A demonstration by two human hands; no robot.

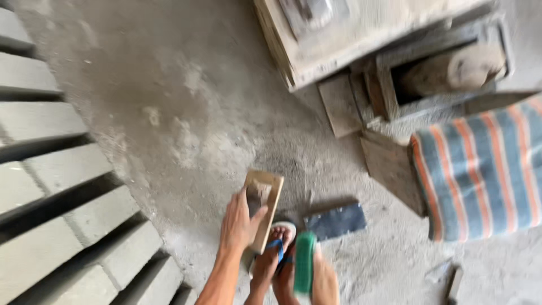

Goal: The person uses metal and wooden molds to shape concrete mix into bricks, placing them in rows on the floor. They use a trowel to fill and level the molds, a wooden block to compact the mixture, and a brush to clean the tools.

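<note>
Head view: looking straight down at a dusty concrete floor (186, 113); the whole picture is motion-blurred.
Left hand (238, 225): at 6 o'clock, forearm coming up from the bottom edge, fingers wrapped onto the edge of a small wooden board (265, 206), clamped on it.
Wooden board: a flat rectangular piece with a raised rim, tilted, just above the feet; its lower end is hidden behind the hand.
Right hand: not in view, so its grip cannot be told.
Feet: two bare feet at 6 o'clock, one in a blue-strapped sandal (279, 237), the other in a green-strapped sandal (305, 262), cut off by the bottom edge.
Metal plate (336, 221): dark, flat, lying on the floor just right of the feet.
Concrete blocks (56, 169): grey rows with gaps, at 9 o'clock, cut off on the left.
Wooden frame (361, 34): at 1 o'clock, blurred, its contents hard to make out.
Striped cloth (480, 169): blue, grey and orange, at 3 o'clock, cut off on the right.
</note>
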